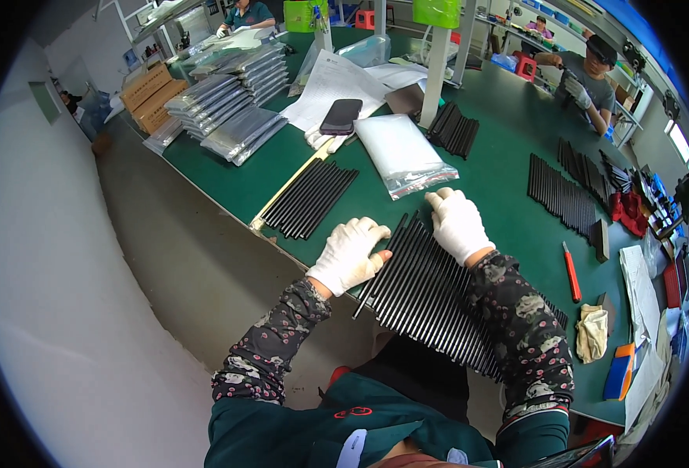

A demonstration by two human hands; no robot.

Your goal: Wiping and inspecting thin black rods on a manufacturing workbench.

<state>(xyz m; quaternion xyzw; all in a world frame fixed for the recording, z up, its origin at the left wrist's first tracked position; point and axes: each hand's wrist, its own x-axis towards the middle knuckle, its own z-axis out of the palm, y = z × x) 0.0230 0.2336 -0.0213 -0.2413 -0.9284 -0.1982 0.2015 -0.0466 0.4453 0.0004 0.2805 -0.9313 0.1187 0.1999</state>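
Observation:
A slanting row of many slim black rods [430, 292] lies side by side in front of me, the near ends reaching past the table edge. At its left side is my left hand [348, 253], in a white glove with a bare thumb tip. The thumb and fingers are apart, near the outermost rod. My right hand [459, 225], also gloved, rests by the far ends of the rods with its fingers bent loosely and parted. Neither hand is closed round a rod. My right forearm covers part of the row.
A smaller rod group [311, 199] lies left, beside a yellow strip. Beyond are a clear bag of white sheets [403, 152], a phone [341, 117] and stacked plastic packs [220, 109]. Rightward lie a red-handled tool [571, 273], a cloth [592, 334] and more rods [561, 193]. Co-workers sit farther off.

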